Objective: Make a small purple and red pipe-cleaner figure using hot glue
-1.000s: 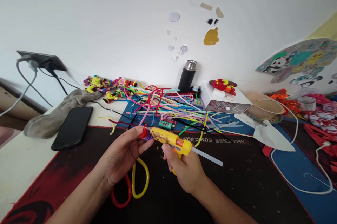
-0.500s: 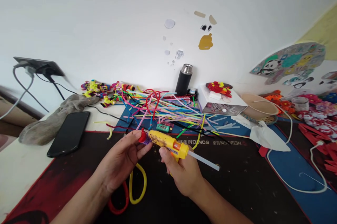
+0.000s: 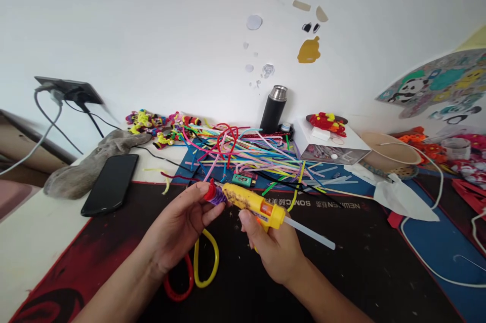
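Observation:
My right hand (image 3: 271, 242) is wrapped round a yellow hot glue gun (image 3: 250, 202), with a clear glue stick (image 3: 311, 233) jutting from its back end. Between the fingertips of my left hand (image 3: 186, 219), a small coiled pipe-cleaner piece (image 3: 215, 194) in red and purple is pinched. The glue gun's tip is right beside this piece; whether they touch I cannot tell. Below my left hand, a yellow pipe-cleaner loop (image 3: 217, 257) and a red pipe-cleaner loop (image 3: 178, 296) hang or lie over the dark mat, their upper ends hidden behind the hand.
Loose pipe cleaners (image 3: 243, 148) are heaped behind my hands. A black flask (image 3: 273, 110) and a white drawer box (image 3: 330, 146) stand by the wall. At left lie a phone (image 3: 110, 185) and a grey plush (image 3: 94, 166). A white cable (image 3: 421, 262) runs along the right.
The view has shifted slightly, so the whole scene sits further right in the picture. Both hands keep their hold, the glue gun staying beside the coiled piece.

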{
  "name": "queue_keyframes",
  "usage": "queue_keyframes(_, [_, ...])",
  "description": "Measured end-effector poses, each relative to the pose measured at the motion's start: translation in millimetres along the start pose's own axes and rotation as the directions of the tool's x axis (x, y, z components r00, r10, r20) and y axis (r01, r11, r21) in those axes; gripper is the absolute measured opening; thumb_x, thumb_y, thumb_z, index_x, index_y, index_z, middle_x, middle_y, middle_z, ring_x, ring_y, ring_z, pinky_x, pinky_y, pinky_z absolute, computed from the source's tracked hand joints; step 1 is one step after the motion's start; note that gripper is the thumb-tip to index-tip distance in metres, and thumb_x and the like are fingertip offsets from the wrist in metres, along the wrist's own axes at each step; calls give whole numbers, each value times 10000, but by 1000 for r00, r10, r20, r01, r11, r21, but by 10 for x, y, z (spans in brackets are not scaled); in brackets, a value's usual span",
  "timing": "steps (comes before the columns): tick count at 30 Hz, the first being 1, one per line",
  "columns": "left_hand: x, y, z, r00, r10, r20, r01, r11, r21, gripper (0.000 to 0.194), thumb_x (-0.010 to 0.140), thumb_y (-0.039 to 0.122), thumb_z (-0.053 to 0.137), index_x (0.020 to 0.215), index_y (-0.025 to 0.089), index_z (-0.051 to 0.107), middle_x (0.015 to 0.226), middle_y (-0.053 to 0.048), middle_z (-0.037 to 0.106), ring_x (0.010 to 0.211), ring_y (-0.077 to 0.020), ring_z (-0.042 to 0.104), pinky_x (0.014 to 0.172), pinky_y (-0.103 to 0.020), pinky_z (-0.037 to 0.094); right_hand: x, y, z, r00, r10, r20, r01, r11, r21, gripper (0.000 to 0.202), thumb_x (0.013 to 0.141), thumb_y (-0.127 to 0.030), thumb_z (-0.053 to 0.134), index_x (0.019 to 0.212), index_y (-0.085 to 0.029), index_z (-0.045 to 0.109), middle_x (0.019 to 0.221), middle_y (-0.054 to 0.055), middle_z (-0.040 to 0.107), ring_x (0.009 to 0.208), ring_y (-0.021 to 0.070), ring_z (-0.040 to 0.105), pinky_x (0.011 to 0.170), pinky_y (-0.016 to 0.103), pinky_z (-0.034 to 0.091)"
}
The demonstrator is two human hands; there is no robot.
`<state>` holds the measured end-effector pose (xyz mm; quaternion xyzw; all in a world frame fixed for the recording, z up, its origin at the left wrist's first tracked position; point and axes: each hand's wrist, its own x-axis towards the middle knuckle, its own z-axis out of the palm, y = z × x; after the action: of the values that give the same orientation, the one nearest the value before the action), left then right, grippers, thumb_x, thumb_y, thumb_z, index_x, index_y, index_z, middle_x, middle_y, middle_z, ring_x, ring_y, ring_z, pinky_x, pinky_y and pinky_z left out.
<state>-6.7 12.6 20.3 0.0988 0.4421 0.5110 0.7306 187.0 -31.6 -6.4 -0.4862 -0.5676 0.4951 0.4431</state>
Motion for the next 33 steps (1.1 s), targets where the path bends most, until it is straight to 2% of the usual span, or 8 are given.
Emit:
queue_keyframes(3, [6, -12, -12, 1000, -13, 13, 13, 1000, 7, 310, 1007, 37, 604, 793, 141, 804, 908, -91, 854, 790, -188, 827, 720, -283, 726, -4, -5, 8, 999, -31, -27, 29, 999, -42, 518, 991, -731, 653, 800, -261, 756, 543, 22, 546, 613, 239, 640, 514, 313, 457])
queue_keyframes(12, [29, -25, -69, 1000, 3, 27, -3, 1000, 15, 264, 985, 47, 638, 806, 144, 807, 894, -88, 845, 803, -188, 825, 755, -284, 724, -10, -21, 2, 998, -70, 2, 70, 991, -117, 513, 1032, -697, 609, 786, -268, 744, 548, 24, 549, 592, 232, 639, 497, 307, 471])
queue_keyframes(16, [22, -26, -62, 999, 4, 38, -4, 1000, 15, 296, 1003, 38, 611, 802, 140, 801, 885, -82, 843, 787, -184, 825, 747, -289, 727, -4, -42, 0, 994, -109, 5, 109, 981, -160, 541, 1053, -699, 567, 803, -250, 735, 561, 19, 577, 612, 225, 672, 509, 287, 501])
queue_keyframes(20, [8, -15, -39, 999, 8, 45, -9, 1000, 17, 321, 1015, 21, 587, 799, 131, 798, 880, -82, 844, 772, -182, 828, 727, -288, 728, 1, -46, 0, 990, -143, 12, 142, 966, -215, 555, 1067, -685, 545, 758, -249, 695, 523, 4, 542, 575, 209, 654, 502, 277, 490])
queue_keyframes(33, [-4, -15, -25, 999, -13, 32, 12, 1000, 25, 310, 1014, 35, 590, 804, 129, 799, 907, -95, 856, 778, -181, 832, 730, -276, 724, -10, -64, -9, 989, -147, 19, 147, 957, -248, 509, 1079, -616, 580, 741, -255, 699, 505, 0, 532, 595, 220, 657, 544, 293, 490])
